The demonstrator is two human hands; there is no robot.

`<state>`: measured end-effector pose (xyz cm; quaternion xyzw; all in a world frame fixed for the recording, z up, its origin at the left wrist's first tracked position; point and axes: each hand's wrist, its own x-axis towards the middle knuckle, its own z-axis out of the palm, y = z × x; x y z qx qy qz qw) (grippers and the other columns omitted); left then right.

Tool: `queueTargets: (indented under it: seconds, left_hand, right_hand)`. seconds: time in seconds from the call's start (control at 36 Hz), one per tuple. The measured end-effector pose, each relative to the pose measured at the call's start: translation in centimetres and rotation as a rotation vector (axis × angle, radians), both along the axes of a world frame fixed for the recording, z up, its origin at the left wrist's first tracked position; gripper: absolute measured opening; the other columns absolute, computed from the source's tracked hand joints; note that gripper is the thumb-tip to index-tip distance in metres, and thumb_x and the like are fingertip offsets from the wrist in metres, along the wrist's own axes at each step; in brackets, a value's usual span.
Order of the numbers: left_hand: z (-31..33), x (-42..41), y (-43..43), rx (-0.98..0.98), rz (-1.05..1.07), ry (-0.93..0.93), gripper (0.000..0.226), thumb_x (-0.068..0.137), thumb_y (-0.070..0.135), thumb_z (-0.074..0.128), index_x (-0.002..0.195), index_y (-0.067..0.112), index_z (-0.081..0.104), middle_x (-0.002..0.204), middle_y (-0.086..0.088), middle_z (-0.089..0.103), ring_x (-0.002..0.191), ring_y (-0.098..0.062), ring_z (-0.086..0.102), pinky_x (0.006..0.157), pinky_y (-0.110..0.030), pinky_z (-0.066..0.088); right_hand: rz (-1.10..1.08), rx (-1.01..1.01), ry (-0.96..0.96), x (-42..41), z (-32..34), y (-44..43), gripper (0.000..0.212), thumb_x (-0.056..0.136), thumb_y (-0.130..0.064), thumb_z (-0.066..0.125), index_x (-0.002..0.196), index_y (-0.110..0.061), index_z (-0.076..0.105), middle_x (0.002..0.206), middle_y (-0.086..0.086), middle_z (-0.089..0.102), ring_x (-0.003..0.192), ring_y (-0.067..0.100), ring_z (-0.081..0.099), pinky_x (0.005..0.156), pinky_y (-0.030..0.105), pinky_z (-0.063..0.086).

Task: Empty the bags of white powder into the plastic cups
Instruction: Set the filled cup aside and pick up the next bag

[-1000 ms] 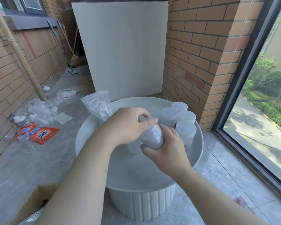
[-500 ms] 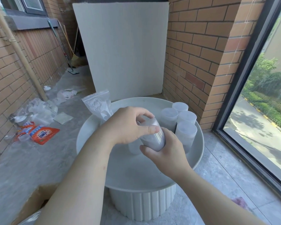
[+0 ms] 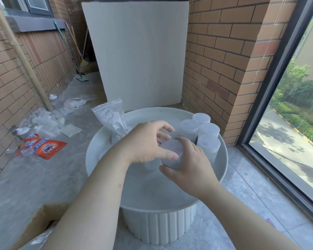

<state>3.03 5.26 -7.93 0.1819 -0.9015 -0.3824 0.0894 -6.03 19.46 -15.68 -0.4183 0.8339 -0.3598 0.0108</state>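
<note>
A translucent plastic cup (image 3: pixel 171 156) is held over the middle of the round white table (image 3: pixel 98 141), with one round end turned up toward the camera. It is clasped from the right by the right hand (image 3: pixel 192 168). The fingers are curled over its far side and the thumb is laid along its near, lower edge. The cup is also gripped from above by the left hand (image 3: pixel 143 141). The thumb is pressed across the near face and the fingers are arched, slightly spread, over the far side. Whether those fingertips touch the cup cannot be told. The contents cannot be made out through the blurred wall.

Just right of the hands, four upright cups (image 3: pixel 208 147) with pale tops are packed together against the table's right rim. The nearest is just beside the right hand's knuckles. A clear bag (image 3: pixel 110 120), dusted inside with white powder, stands at the far-left rim behind the left wrist.

The tabletop is carried on a ribbed white base (image 3: pixel 161 226). On the grey floor to the left an orange detergent packet (image 3: pixel 47 147) lies among crumpled clear plastic (image 3: pixel 47 121). A white board (image 3: pixel 139 60) leans upright behind the table between brick walls. A large window (image 3: pixel 296 114) fills the right side, and part of a cardboard box (image 3: pixel 36 222) is seen at the lower left.
</note>
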Motion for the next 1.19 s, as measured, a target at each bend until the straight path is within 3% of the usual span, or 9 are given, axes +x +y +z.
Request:
queueTargets:
  seconds: [0.22,0.42,0.56,0.64,0.72,0.78,0.83,0.92,1.19]
  left_hand:
    - [-0.5,-0.4,-1.3,-0.097,0.234,0.12,0.023,0.088,0.043,0.07,0.106,0.03,0.067,0.101,0.02,0.067,0.085,0.005,0.064,0.079,-0.021,0.053]
    - [-2.1,-0.6,-2.5,-0.096,0.427,0.177,0.023,0.096,0.044,0.057,0.106,0.025,0.066,0.103,0.017,0.067,0.095,-0.005,0.062,0.088,-0.027,0.048]
    - [-3.1,-0.7,-2.7,-0.055,0.441,0.093,0.027,0.099,0.048,0.049,0.11,0.026,0.06,0.119,0.01,0.064,0.108,-0.01,0.059,0.087,-0.026,0.041]
    - [-3.4,-0.8,-2.7,-0.027,0.437,0.079,0.029,0.099,0.049,0.048,0.111,0.026,0.059,0.122,0.009,0.064,0.112,-0.011,0.058,0.089,-0.026,0.041]
    - [-3.5,-1.0,-2.8,-0.027,0.438,0.062,0.035,0.1,0.05,0.045,0.116,0.023,0.06,0.123,0.008,0.063,0.115,-0.011,0.057,0.087,-0.024,0.037]
    - [-3.6,-1.1,-2.8,-0.019,0.437,0.057,0.037,0.101,0.05,0.042,0.117,0.022,0.06,0.119,0.009,0.063,0.115,-0.012,0.056,0.086,-0.023,0.035]
    - [-3.6,-1.1,-2.8,-0.004,0.44,0.057,0.038,0.102,0.051,0.04,0.116,0.022,0.059,0.113,0.01,0.061,0.111,-0.011,0.054,0.084,-0.023,0.034]
    - [-3.5,-1.2,-2.8,0.003,0.436,0.055,0.038,0.102,0.052,0.037,0.114,0.023,0.059,0.106,0.012,0.058,0.104,-0.01,0.052,0.082,-0.024,0.033]
    - [-3.4,-0.9,-2.9,-0.017,0.435,0.035,0.046,0.104,0.051,0.031,0.071,0.019,0.033,0.067,0.006,0.04,0.063,-0.01,0.042,0.057,-0.028,0.031]
  right_hand:
    - [-0.02,0.178,0.239,-0.1,-1.4,0.2,0.079,0.075,-0.047,0.079,0.142,-0.025,0.044,0.121,-0.001,0.058,0.11,0.027,0.056,0.084,0.035,0.045]
    - [-0.087,0.226,0.711,-0.1,-1.5,-0.3,0.047,0.055,-0.008,0.076,0.1,-0.013,0.063,0.1,0.008,0.057,0.075,0.031,0.052,0.06,0.036,0.036]
    - [-0.127,0.215,0.655,0.0,-0.9,-1.1,0.043,0.052,0.002,0.043,0.09,-0.006,0.063,0.082,0.01,0.051,0.049,0.025,0.03,0.044,0.028,0.019]
    - [-0.131,0.194,0.579,0.0,-0.2,-1.8,0.035,0.049,0.004,0.04,0.079,-0.005,0.056,0.074,0.012,0.046,0.038,0.025,0.026,0.046,0.02,-0.002]
    - [-0.109,0.182,0.516,-0.2,-0.4,-2.7,0.037,0.044,0.005,0.042,0.078,-0.002,0.055,0.072,0.013,0.046,0.03,0.02,0.029,0.046,0.013,0.001]
    - [-0.132,0.224,0.517,-0.3,-0.3,-3.3,0.041,0.04,0.009,0.05,0.079,0.001,0.058,0.076,0.017,0.054,0.032,0.019,0.022,0.047,0.011,-0.001]
    - [-0.161,0.396,0.431,-0.3,0.6,-3.7,0.061,0.047,0.008,0.074,0.106,0.009,0.06,0.115,0.031,0.06,0.04,0.025,0.05,0.04,0.019,0.006]
    - [-0.164,0.533,0.327,-0.5,1.0,-3.9,0.073,0.096,-0.012,0.057,0.154,0.005,0.014,0.165,0.024,0.009,0.101,0.025,0.07,0.057,0.028,0.038]
    - [-0.232,0.529,0.281,-1.4,0.1,-5.5,0.081,0.096,-0.002,0.046,0.156,0.005,-0.009,0.164,0.028,-0.017,0.109,0.028,0.062,0.074,0.029,0.046]
